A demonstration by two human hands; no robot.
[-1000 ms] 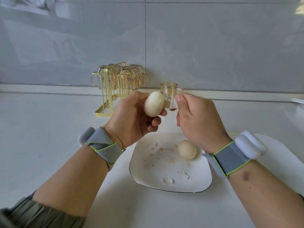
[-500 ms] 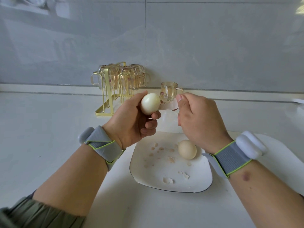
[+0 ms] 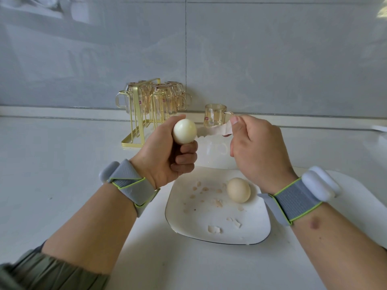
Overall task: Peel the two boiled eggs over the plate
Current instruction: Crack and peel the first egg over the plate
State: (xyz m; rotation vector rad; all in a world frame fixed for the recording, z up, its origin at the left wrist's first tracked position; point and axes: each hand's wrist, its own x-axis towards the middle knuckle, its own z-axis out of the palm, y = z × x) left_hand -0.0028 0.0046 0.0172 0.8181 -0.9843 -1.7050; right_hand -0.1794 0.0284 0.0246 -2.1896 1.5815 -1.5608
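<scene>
The left hand (image 3: 167,151) curls its fingers round a nearly bare egg (image 3: 184,131), held up above the far left corner of the plate (image 3: 188,225), while the right hand (image 3: 254,149) pinches a long strip of shell (image 3: 215,130) between thumb and fingers, raised above the plate's far edge. The strip seems to hang on to the egg at its left end; a sharp tug could likely tear white away with it, or snap the strip so that bits drop past the plate's far rim onto the counter. The wet, smooth egg could also slip from the left hand's hold. By count: two eggs, one in hand and one unpeeled egg (image 3: 238,190) lying on the plate toward its far right; one plate, with over a dozen small shell fragments (image 3: 213,229) scattered on it; one loose glass cup (image 3: 215,118) beyond the plate; one gold rack (image 3: 140,122) of upturned cups beyond and left of it, their number unclear.
</scene>
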